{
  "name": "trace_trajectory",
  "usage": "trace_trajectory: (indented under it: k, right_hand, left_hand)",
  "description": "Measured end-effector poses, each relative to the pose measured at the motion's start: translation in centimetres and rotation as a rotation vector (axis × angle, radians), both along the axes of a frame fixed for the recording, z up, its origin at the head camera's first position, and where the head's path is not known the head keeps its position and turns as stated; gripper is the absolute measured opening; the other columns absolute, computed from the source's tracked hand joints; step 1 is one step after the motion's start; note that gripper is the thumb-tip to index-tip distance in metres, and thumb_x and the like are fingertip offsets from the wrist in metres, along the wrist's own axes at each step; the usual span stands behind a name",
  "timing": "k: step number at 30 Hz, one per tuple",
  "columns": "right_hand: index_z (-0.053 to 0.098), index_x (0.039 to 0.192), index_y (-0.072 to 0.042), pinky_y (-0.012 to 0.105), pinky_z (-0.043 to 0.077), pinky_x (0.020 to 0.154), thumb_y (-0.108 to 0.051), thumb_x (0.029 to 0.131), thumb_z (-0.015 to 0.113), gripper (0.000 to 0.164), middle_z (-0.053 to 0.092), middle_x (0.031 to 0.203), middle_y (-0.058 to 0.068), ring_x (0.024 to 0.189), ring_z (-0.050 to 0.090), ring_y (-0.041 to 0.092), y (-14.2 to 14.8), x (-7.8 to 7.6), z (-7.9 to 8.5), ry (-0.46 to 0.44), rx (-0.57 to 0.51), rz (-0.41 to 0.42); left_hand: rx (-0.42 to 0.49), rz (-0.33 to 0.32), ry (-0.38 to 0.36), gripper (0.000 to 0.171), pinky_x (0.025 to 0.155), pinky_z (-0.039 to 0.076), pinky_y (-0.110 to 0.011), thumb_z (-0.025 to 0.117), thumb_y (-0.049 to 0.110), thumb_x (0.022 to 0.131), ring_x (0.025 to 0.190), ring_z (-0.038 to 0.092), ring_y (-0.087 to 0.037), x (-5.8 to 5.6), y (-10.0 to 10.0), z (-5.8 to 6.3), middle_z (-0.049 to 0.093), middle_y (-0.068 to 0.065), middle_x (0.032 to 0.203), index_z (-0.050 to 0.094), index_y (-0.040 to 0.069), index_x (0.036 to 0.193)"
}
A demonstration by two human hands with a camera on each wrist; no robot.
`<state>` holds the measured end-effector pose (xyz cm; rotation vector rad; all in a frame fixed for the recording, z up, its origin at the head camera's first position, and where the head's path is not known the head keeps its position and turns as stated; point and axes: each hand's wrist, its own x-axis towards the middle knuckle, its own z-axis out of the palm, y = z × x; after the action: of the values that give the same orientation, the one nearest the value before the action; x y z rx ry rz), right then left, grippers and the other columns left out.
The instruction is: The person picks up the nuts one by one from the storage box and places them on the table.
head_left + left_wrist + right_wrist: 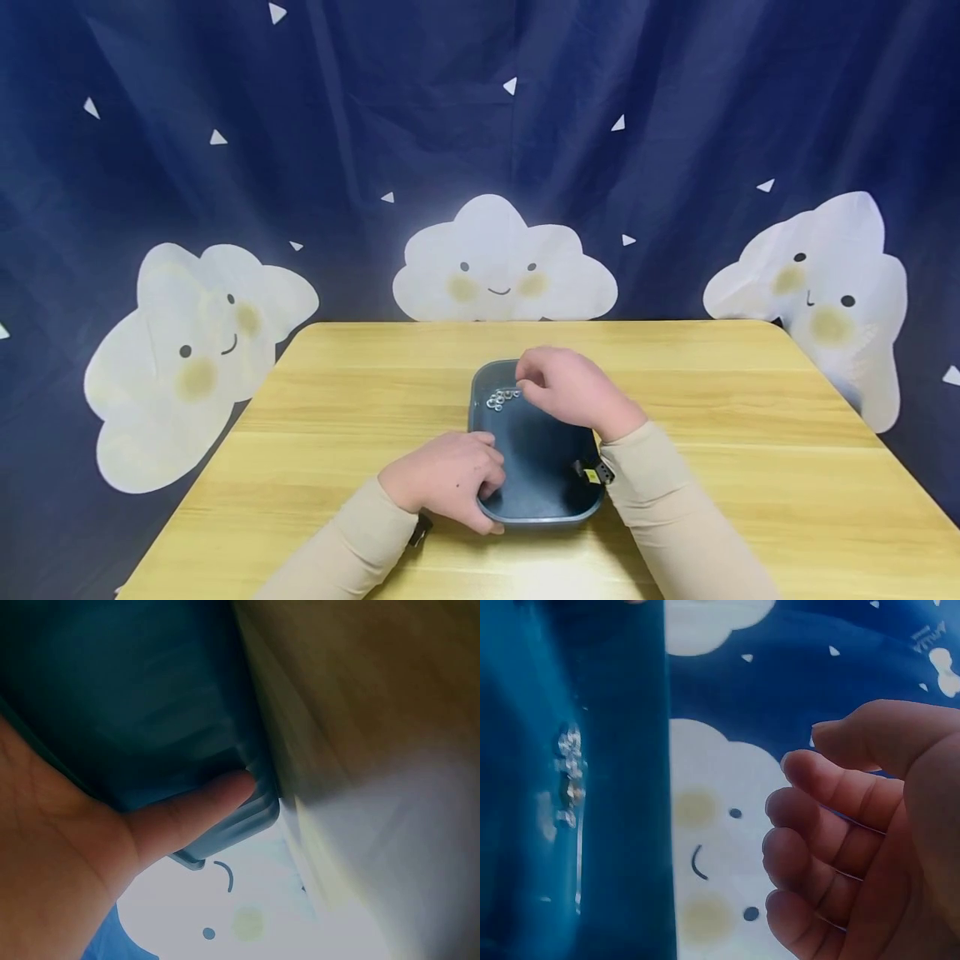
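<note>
A dark blue-green rectangular tray lies on the table in the head view. Its near left corner is gripped by my left hand, fingers over the rim and thumb low against the outer wall, as the left wrist view shows. Over the tray's far right part hovers my right hand. The fingers of that hand hang loosely curled, with nothing seen between them and the thumb. Several small shiny ring-shaped metal pieces lie together at the tray's far left; in the right wrist view these metal pieces are blurred.
The light wooden table extends on both sides of the tray. Behind it hangs a dark blue curtain with white clouds and small triangles. A small black device is at the right wrist, above the tray's right side.
</note>
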<state>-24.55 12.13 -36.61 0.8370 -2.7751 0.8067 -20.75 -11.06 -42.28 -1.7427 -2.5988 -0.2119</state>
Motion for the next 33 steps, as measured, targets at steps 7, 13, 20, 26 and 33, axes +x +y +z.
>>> trace_trajectory:
  k: [7, 13, 20, 26, 33]
  right_hand:
    - [0.071, 0.100, -0.017, 0.036, 0.051, 0.076, -0.022, 0.092, 0.065, 0.011, 0.065, 0.093, -0.008, 0.082, 0.059, 0.013, -1.1, -0.7, -1.5, 0.000, 0.078, -0.010]
    - [0.072, 0.109, -0.014, 0.037, 0.052, 0.078, -0.023, 0.093, 0.064, 0.020, 0.067, 0.099, -0.003, 0.086, 0.060, 0.014, -1.8, -1.5, -2.6, -0.013, 0.171, -0.014]
    - [0.069, 0.120, -0.014, 0.032, 0.052, 0.072, -0.022, 0.091, 0.067, 0.030, 0.066, 0.107, -0.002, 0.081, 0.059, 0.011, -2.9, -2.0, -3.5, -0.013, 0.292, 0.029]
    - [0.066, 0.128, -0.014, 0.033, 0.053, 0.072, -0.023, 0.090, 0.068, 0.038, 0.064, 0.108, -0.001, 0.083, 0.061, 0.012, -3.6, -2.1, -4.5, 0.001, 0.397, 0.063]
    - [0.059, 0.141, -0.015, 0.036, 0.054, 0.083, -0.024, 0.091, 0.068, 0.052, 0.061, 0.128, 0.006, 0.095, 0.064, 0.016, -3.9, -2.1, -5.3, -0.071, 0.480, 0.110]
  left_hand:
    - [0.012, -0.026, 0.007, 0.049, 0.056, 0.029, -0.014, 0.079, 0.060, 0.071, 0.073, 0.038, -0.003, -0.2, 0.3, -0.2, 0.039, 0.020, 0.063, 0.045, 0.028, 0.055]
    - [0.008, -0.029, -0.008, 0.048, 0.057, 0.030, -0.014, 0.078, 0.060, 0.071, 0.074, 0.039, -0.003, -0.4, 0.4, -0.2, 0.039, 0.020, 0.062, 0.045, 0.028, 0.055]
    - [-0.004, -0.010, -0.006, 0.049, 0.056, 0.029, -0.015, 0.078, 0.061, 0.071, 0.072, 0.037, -0.002, -0.3, 0.3, -0.2, 0.039, 0.019, 0.064, 0.044, 0.029, 0.056]
    - [-0.007, -0.004, 0.017, 0.049, 0.055, 0.029, -0.014, 0.078, 0.061, 0.071, 0.073, 0.038, -0.003, -0.1, 0.1, -0.1, 0.038, 0.020, 0.065, 0.044, 0.029, 0.056]
    - [0.006, 0.003, 0.018, 0.049, 0.057, 0.029, -0.014, 0.078, 0.061, 0.069, 0.075, 0.038, -0.003, -0.2, 0.0, -0.5, 0.038, 0.021, 0.066, 0.044, 0.029, 0.056]
